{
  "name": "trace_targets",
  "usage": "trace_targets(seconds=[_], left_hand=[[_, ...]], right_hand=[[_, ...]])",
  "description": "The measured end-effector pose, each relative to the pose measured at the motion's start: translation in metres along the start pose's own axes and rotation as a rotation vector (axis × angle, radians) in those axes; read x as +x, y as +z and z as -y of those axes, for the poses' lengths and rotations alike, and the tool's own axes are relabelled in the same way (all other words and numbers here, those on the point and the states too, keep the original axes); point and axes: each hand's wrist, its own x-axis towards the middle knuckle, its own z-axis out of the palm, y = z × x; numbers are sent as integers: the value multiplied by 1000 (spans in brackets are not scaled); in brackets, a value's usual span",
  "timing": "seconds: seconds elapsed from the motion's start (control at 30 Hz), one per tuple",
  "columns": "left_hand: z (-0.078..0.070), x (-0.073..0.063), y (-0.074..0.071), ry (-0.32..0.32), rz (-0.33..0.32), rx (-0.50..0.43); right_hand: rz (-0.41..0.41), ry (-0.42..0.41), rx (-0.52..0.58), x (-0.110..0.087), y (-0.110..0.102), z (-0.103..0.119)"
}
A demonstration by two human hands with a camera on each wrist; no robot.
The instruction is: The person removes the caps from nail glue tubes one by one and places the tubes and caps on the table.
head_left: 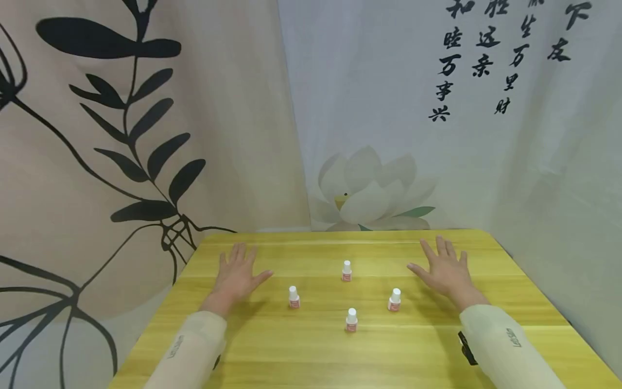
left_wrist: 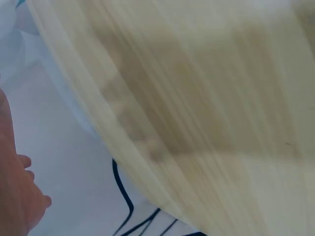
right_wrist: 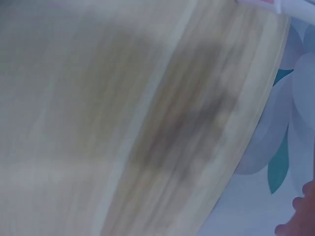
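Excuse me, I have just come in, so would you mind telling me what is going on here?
A person's left hand and right hand are spread open over the wood-grained table, one on each side of four small white-capped bottles. Neither hand touches or holds any of them. The far bottle, near bottle, left bottle and right bottle all stand upright, apart from one another, in a diamond.

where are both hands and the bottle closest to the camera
Left hand (head_left: pixel 235 279): head view, back of the hand
Right hand (head_left: pixel 447 274): head view, back of the hand
Closest bottle (head_left: pixel 351 320): head view, body below cap
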Motion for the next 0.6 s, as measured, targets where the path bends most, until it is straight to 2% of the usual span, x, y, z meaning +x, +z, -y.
trace_targets(seconds=[0.1,0.43,0.6], left_hand=[[-4,4,-3,0,2,-14],[-32,27,-11,42,-46,-93],[-47,35,-13,61,-25,-157]], right_hand=[[-13,-13,5,5,-1,10],[-39,-46,22,16,-5,35],[-46,-65,51,23,0,45]])
